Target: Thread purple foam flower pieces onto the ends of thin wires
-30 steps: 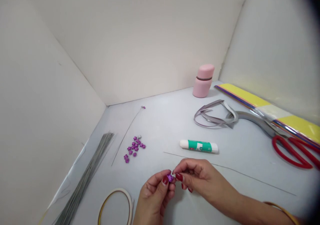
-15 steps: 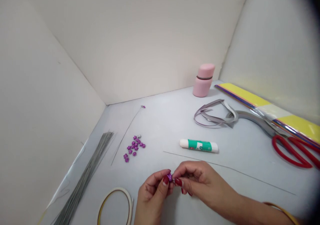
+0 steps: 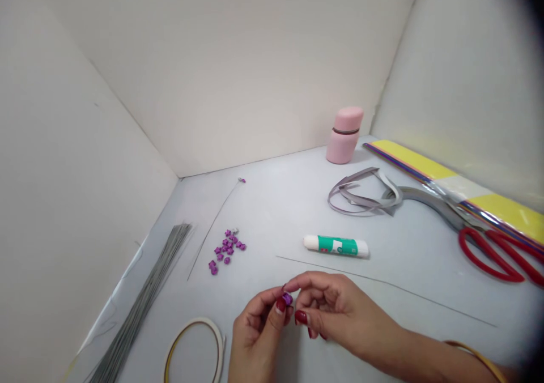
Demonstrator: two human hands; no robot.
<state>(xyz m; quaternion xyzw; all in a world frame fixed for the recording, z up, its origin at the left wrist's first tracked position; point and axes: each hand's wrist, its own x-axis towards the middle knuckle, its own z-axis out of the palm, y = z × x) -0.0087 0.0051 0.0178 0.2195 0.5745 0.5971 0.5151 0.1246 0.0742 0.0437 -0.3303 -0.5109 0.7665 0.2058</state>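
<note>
Near the front of the table my left hand (image 3: 258, 333) pinches a small shiny purple paper star (image 3: 288, 299) between thumb and fingertips. My right hand (image 3: 340, 303) is close against it on the right. Its index finger reaches over the top of the star, while the thumb stays apart lower down. Nothing shows between the right thumb and index finger. Several more purple stars (image 3: 230, 251) lie in a loose group beyond my left hand. A thin wire (image 3: 385, 283) runs across the table just behind my right hand.
A roll of tape (image 3: 219, 343) and a bundle of grey wires (image 3: 144, 298) lie left. Further back is a wire with a small purple tip (image 3: 242, 180). Rightward are a glue stick (image 3: 340, 246), grey strips (image 3: 361, 201), red-handled scissors (image 3: 488, 255), yellow sheets (image 3: 433, 162) and a pink flask (image 3: 343, 145).
My right thumb has come away from the star and its index finger has stretched over the top. My left hand keeps its pinch. The whole view has shifted slightly.
</note>
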